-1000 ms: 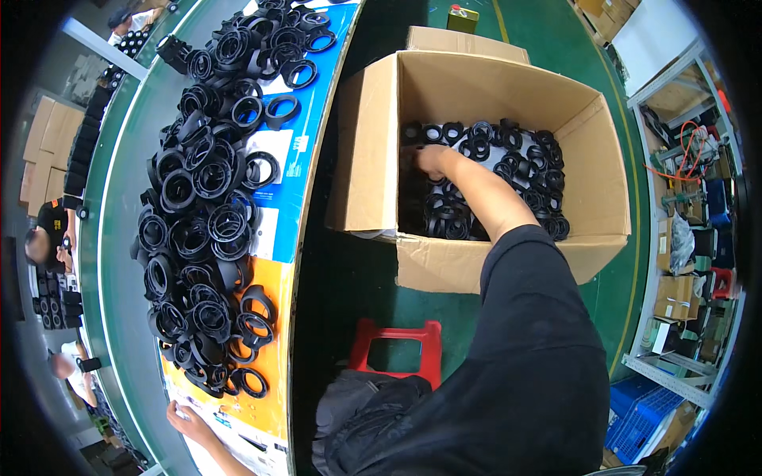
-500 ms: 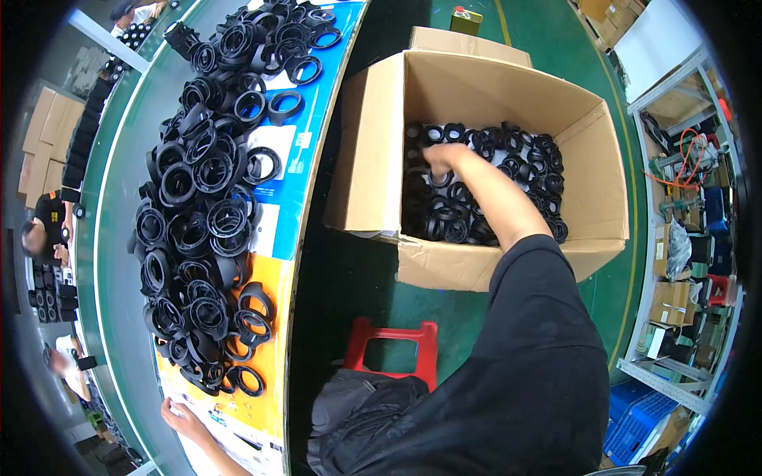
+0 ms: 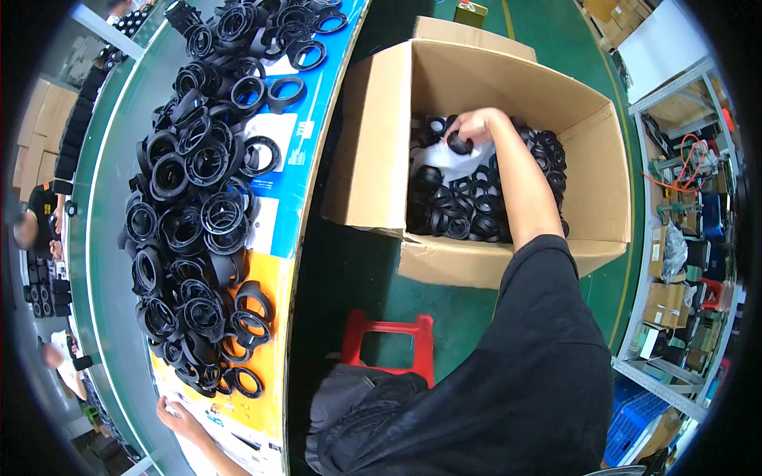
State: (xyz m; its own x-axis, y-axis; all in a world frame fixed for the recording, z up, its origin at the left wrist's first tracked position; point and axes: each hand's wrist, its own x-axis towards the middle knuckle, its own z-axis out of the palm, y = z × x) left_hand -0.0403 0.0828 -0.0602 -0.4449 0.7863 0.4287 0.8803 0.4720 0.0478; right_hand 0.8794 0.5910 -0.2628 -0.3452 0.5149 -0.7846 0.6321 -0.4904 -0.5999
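My right hand (image 3: 478, 124) is inside a large open cardboard box (image 3: 508, 75), its fingers closed round a black ring-shaped plastic part (image 3: 459, 143). Below that hand, a white sheet or bag (image 3: 451, 164) lies among many similar black rings (image 3: 464, 208) in the box. On the long table to the left, a heap of black plastic rings (image 3: 208, 163) stretches away from me. My left hand (image 3: 182, 420) rests at the near end of this table, fingers loosely bent and apart, with nothing visible in it. Several single rings, such as one black ring (image 3: 248, 382), lie close ahead of it.
A red plastic stool (image 3: 425, 341) stands between table and box. Beyond the box is a metal can (image 3: 470, 13). Metal shelving (image 3: 667, 373) with boxes and a blue crate (image 3: 635, 420) lines the right. Across the table, other people (image 3: 44, 214) work at the left.
My right hand has risen and shifted right within the box, now with a black ring in it. More of the white sheet shows. My left hand has barely moved.
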